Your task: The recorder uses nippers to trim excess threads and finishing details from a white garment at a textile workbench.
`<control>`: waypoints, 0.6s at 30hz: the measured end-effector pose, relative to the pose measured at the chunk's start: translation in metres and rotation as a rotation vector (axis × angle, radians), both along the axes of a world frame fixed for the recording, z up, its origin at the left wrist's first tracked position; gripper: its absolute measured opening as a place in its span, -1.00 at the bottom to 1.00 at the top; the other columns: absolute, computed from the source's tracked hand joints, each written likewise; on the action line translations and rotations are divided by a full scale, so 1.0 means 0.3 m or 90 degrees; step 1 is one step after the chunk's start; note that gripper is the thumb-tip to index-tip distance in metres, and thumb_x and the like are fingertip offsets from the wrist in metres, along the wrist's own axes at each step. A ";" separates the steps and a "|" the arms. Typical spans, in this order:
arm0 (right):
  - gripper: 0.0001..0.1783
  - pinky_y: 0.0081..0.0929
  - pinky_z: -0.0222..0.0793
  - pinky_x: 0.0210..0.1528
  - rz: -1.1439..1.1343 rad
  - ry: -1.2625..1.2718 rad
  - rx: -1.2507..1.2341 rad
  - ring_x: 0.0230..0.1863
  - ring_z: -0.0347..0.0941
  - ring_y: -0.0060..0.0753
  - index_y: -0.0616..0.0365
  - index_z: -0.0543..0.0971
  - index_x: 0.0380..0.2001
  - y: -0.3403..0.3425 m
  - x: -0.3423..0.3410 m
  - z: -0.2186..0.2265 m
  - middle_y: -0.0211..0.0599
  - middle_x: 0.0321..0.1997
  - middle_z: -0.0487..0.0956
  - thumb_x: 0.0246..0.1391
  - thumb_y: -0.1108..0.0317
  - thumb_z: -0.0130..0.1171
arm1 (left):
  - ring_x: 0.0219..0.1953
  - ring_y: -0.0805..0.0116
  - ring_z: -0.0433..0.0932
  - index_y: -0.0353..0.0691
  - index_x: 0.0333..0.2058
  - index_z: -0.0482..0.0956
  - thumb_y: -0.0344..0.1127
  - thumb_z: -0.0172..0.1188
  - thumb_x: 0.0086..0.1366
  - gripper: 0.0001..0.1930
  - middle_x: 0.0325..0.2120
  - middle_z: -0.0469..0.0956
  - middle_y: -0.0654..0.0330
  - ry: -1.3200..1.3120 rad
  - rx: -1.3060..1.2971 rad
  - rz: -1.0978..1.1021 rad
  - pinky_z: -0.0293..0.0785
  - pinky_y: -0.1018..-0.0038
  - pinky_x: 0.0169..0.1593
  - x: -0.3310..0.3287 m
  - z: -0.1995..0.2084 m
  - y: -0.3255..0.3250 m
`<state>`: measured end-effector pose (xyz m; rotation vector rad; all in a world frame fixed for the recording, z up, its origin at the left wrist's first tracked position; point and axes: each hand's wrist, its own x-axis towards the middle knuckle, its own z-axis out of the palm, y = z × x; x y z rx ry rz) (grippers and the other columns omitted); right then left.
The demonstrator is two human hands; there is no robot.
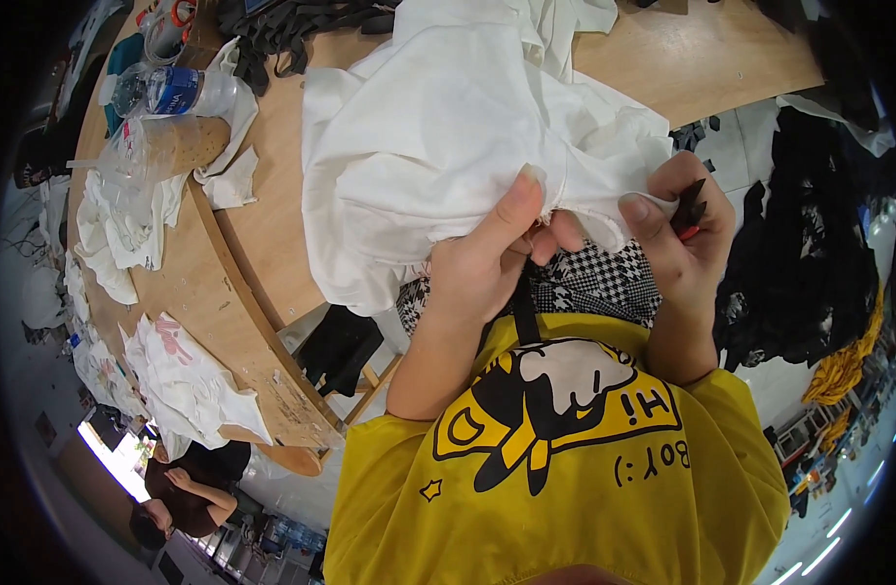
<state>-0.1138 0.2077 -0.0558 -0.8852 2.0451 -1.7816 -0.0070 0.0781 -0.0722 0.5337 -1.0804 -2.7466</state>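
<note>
A white cloth garment (428,127) lies bunched over the table's near edge and hangs toward my lap; its exact kind cannot be made out. My left hand (492,229) pinches it along a seam, thumb on top and fingers partly tucked beneath the cloth. Farther right, my right hand (687,234) grips the garment's edge between thumb and fingers, so a short stretch of cloth spans the two hands. Tucked in that same right hand is a small dark-bladed cutting tool, like thread snips (694,208), with a bit of red showing.
The wooden table (701,63) carries dark straps (321,34) at the back. To the left are a water bottle (180,91), a plastic drink cup (165,146) and white cloth pieces (190,380). Black fabric (799,244) is heaped at right. Another person (190,492) is at lower left.
</note>
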 end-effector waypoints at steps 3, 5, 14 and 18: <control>-0.80 -0.86 -0.16 -0.68 -0.022 -0.013 0.000 -0.68 -0.02 -0.86 0.19 0.29 -0.65 0.008 -0.010 -0.009 -0.61 -0.73 0.20 -0.20 0.51 0.14 | -0.40 0.35 0.48 -0.39 -0.35 0.39 -0.18 -0.21 0.24 -0.65 -0.49 0.48 0.07 0.044 0.190 -0.009 0.40 0.62 -0.33 -0.019 0.004 0.023; -0.83 -0.87 -0.15 -0.66 -0.037 -0.002 0.013 -0.66 -0.01 -0.86 0.19 0.30 -0.58 0.010 -0.012 -0.008 -0.59 -0.69 0.22 -0.15 0.48 0.10 | -0.26 0.25 0.47 -0.42 -0.27 0.33 -0.19 -0.26 0.25 -0.65 -0.37 0.46 -0.01 0.063 0.346 0.074 0.42 0.52 -0.20 -0.041 0.018 0.043; -0.81 -0.86 0.10 -0.47 0.208 -0.488 -0.049 -0.53 0.19 -0.73 0.21 0.11 -0.24 0.009 0.084 0.113 -0.35 -0.45 0.30 0.03 0.52 -0.23 | -0.17 0.18 0.41 -0.37 -0.13 0.25 -0.07 -0.34 0.25 -0.55 -0.26 0.42 -0.02 0.058 0.429 0.082 0.43 0.47 -0.27 -0.047 -0.020 0.046; -0.85 -0.78 0.20 -0.39 0.156 -0.434 -0.098 -0.47 0.27 -0.67 0.24 0.09 -0.31 -0.014 0.119 0.065 -0.27 -0.38 0.30 0.03 0.56 -0.22 | -0.30 0.29 0.46 -0.33 -0.10 0.25 -0.02 -0.35 0.24 -0.51 -0.26 0.43 0.02 0.004 0.367 0.061 0.39 0.60 -0.45 -0.054 0.007 0.051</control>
